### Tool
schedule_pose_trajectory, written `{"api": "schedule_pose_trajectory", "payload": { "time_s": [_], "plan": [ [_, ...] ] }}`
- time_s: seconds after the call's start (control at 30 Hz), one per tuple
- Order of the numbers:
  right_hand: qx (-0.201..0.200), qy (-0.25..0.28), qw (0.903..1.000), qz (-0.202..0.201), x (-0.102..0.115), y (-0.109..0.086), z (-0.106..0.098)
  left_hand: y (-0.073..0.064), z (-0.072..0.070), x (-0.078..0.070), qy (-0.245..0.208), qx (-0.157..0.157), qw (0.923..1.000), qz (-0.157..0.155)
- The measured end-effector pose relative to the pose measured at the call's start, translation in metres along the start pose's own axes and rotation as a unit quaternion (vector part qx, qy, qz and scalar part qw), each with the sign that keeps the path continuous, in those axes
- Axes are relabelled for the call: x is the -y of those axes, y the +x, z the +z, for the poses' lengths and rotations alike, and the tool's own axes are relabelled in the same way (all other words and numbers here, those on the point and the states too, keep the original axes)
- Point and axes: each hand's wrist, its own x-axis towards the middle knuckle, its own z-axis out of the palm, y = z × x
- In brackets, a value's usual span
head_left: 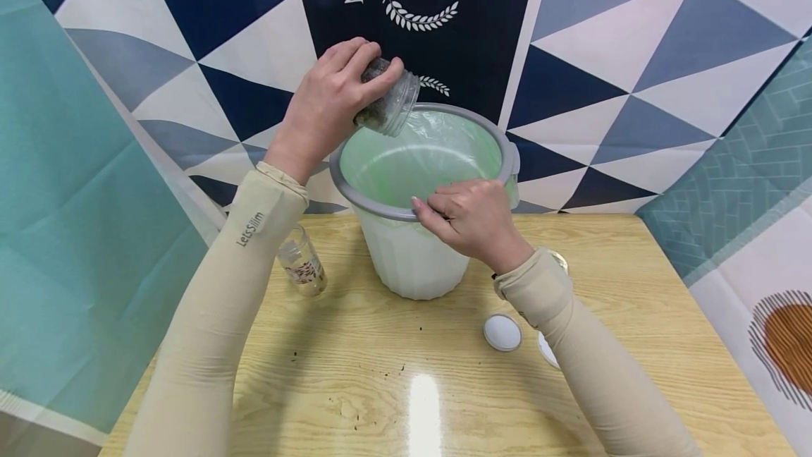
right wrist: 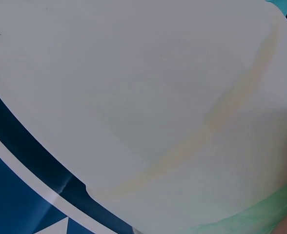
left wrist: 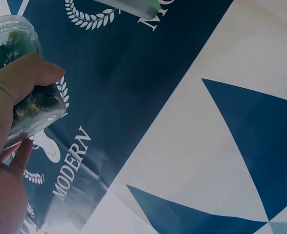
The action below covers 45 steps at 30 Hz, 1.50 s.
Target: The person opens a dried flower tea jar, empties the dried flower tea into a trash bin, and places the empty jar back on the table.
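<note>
One jar, axis tipped sideways, mouth facing right

A wood-grained table with a pale yellow-brown top bears a white bin toward its far edge, and a clear jar stands beside the bin on the left. To the right lie a white disc, a second white disc, partly hidden, and a gold-edged round object; dark crumbs dot the nearer surface.
</note>
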Motion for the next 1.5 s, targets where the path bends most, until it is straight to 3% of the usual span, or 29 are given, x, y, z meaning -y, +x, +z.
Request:
{"api": "schedule_pose_trajectory", "payload": {
  "time_s": [0.3, 0.87, 1.5],
  "plan": [
    [0.000, 0.003, 1.0000, -0.002, 0.000, 0.000, -0.001, 0.000, 0.001, 0.000, 0.018, 0.001, 0.9998, 0.012],
    [0.001, 0.005, 1.0000, -0.002, 0.001, 0.001, -0.001, -0.001, 0.002, -0.001, 0.006, -0.008, 0.9999, 0.013],
    [-0.003, 0.001, 1.0000, -0.003, 0.000, 0.000, 0.000, 0.011, -0.007, 0.000, 0.051, -0.019, 0.9967, 0.060]
  ]
}}
